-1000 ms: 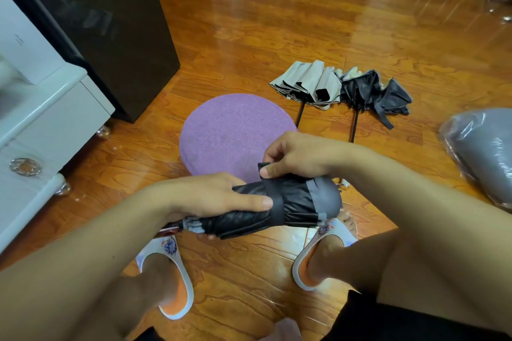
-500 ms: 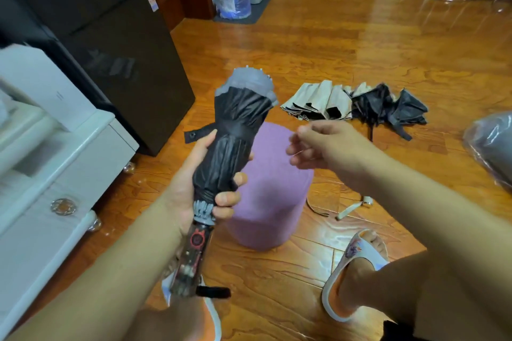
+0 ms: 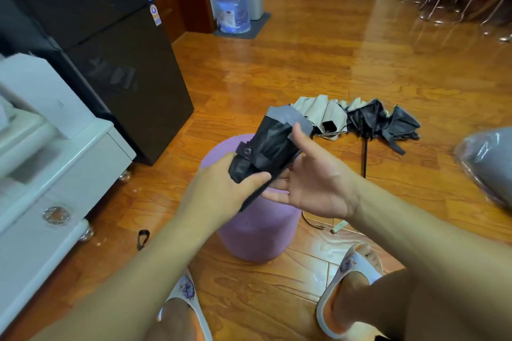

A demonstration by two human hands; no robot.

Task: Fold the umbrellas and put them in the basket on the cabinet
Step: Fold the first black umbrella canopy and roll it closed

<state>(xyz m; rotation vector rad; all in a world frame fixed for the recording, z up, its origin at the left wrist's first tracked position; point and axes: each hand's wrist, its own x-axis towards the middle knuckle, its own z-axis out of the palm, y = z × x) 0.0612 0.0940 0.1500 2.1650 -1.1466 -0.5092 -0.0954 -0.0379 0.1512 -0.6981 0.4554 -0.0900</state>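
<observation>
A folded black umbrella (image 3: 273, 144) with a grey edge and a snap strap is in mid-air above a purple stool (image 3: 260, 235). My left hand (image 3: 219, 196) grips its lower part, thumb across the fabric. My right hand (image 3: 313, 183) is palm up beside and under it, thumb touching the grey edge, fingers straight. Two loosely collapsed umbrellas lie on the floor behind: a beige one (image 3: 321, 112) and a black one (image 3: 385, 122). No basket is in view.
A white cabinet (image 3: 55, 174) stands at the left with a black fridge (image 3: 110, 58) behind it. A water bottle (image 3: 231, 3) and bin sit at the back. A grey plastic-wrapped bundle (image 3: 490, 163) lies at the right. My slippered feet are near the stool.
The umbrella went from horizontal and held in both hands, to upright in my left hand, and is now tilted with my right hand back against it. The view has risen.
</observation>
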